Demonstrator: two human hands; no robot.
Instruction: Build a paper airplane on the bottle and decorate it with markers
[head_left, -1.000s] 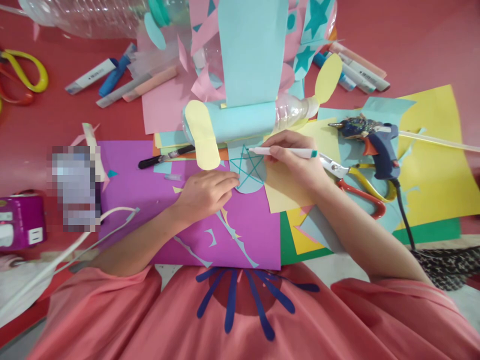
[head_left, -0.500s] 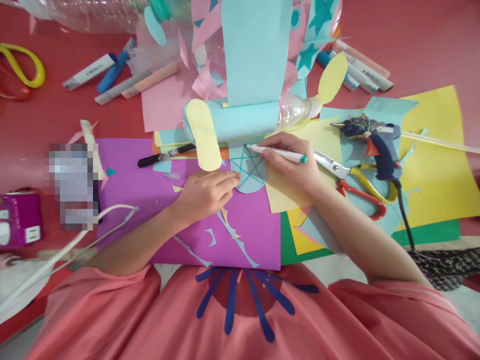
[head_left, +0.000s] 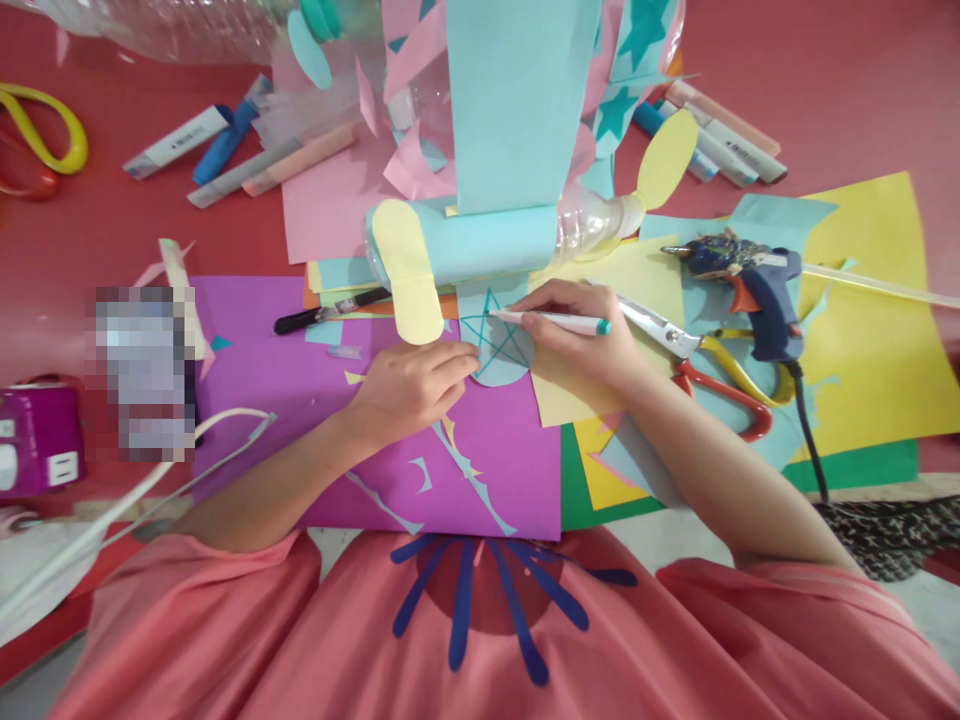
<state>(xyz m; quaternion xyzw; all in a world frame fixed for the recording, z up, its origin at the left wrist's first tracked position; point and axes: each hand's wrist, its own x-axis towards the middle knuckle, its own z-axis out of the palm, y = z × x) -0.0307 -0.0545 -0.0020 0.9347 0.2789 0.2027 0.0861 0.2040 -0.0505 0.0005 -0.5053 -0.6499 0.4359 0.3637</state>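
My right hand (head_left: 581, 330) is closed around a white marker (head_left: 564, 321) with a green end. Its tip touches a light blue paper piece (head_left: 504, 368) with a rounded lower end, on which a green outlined star is drawn. My left hand (head_left: 420, 385) lies flat, fingers stretched out, their tips at the left edge of that piece. Just beyond it, a plastic bottle (head_left: 589, 222) wrapped in light blue paper lies on its side. A yellow paper strip (head_left: 409, 285) with rounded ends sticks out from the bottle near my left hand.
Purple paper (head_left: 495, 440) lies under my left hand. On the right are scissors (head_left: 720, 385) and a glue gun (head_left: 776, 290) with its cord. A black-handled cutter (head_left: 330, 310) lies at left. Markers (head_left: 180, 142) lie beyond, near a large plastic bottle (head_left: 187, 25).
The marker's tip has moved down from the star's top point to inside the star, and my right hand has shifted slightly down with it. My left hand stays in place.
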